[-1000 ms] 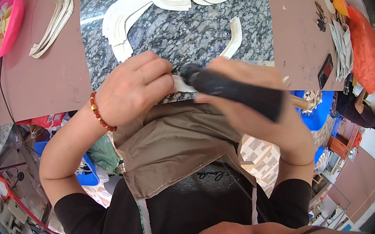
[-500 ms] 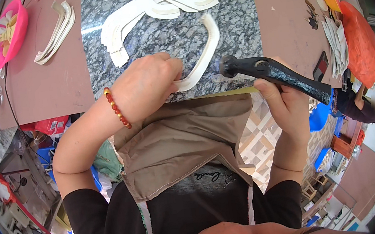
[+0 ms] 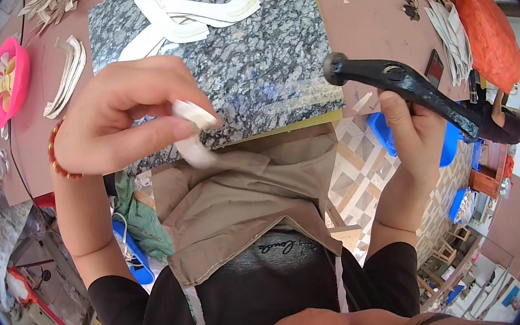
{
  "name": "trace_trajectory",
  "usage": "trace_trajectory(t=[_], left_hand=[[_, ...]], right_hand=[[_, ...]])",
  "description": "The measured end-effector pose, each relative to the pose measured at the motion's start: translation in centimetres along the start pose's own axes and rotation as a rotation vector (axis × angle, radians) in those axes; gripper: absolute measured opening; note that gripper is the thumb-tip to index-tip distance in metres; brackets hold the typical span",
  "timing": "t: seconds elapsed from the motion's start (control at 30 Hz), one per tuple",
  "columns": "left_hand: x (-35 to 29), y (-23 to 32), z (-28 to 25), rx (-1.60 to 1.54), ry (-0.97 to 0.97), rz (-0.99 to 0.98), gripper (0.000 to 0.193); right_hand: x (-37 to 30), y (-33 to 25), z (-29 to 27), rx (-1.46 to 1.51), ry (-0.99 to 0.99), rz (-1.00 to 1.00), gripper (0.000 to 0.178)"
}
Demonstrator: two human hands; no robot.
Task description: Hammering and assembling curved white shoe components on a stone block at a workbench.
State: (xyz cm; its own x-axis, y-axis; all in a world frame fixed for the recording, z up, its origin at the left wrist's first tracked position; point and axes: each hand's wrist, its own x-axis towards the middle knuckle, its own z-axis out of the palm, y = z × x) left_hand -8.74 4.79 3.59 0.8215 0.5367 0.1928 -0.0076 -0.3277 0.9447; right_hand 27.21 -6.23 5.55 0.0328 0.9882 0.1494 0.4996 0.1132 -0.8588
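My left hand, with a red bead bracelet at the wrist, pinches a curved white strip between thumb and fingers. The strip is raised over the front edge of a speckled grey stone slab, and its lower end is blurred. Around the handle of a black hammer my right hand is closed, at the slab's right front corner. The hammer's head points left, clear of the slab. More curved white strips lie in an overlapping pile on the far part of the slab.
A pink basin of pale pieces and a stack of white strips sit left on the brown table. At right are keys, white bundles, a phone and an orange bag. Another person is beyond.
My left hand has lifted the curved strip off the slab and swung it left toward me. The hammer stays in my right hand, shifted slightly right. The whole view has turned a little.
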Motion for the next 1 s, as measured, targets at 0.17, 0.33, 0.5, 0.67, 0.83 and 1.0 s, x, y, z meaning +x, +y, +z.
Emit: trace_trajectory(t=[0.17, 0.33, 0.5, 0.67, 0.83, 1.0], left_hand=[[3.4, -4.0, 4.9, 0.433, -0.068, -0.209, 0.023], [3.2, -6.7, 7.6, 0.521, 0.08, -0.185, 0.024], [2.4, -7.1, 7.0, 0.557, 0.1, -0.086, 0.024], [1.5, -7.7, 6.9, 0.731, 0.048, 0.2, 0.035], [1.2, -7.3, 6.8, 0.882, -0.035, 0.251, 0.042], [1.6, -6.4, 7.2, 0.969, -0.054, 0.281, 0.044]], right_hand=[[0.5, -0.4, 2.8, -0.141, -0.199, -0.083, 0.025], [0.8, 0.1, 5.9, -0.248, -0.347, -0.045, 0.022], [1.0, 0.7, 6.7, -0.315, -0.388, 0.012, 0.023], [1.6, 0.4, 5.9, -0.332, -0.373, -0.039, 0.021], [2.1, -0.1, 5.8, -0.278, -0.25, -0.063, 0.02], [2.5, -0.6, 6.9, -0.304, -0.359, -0.079, 0.02]])
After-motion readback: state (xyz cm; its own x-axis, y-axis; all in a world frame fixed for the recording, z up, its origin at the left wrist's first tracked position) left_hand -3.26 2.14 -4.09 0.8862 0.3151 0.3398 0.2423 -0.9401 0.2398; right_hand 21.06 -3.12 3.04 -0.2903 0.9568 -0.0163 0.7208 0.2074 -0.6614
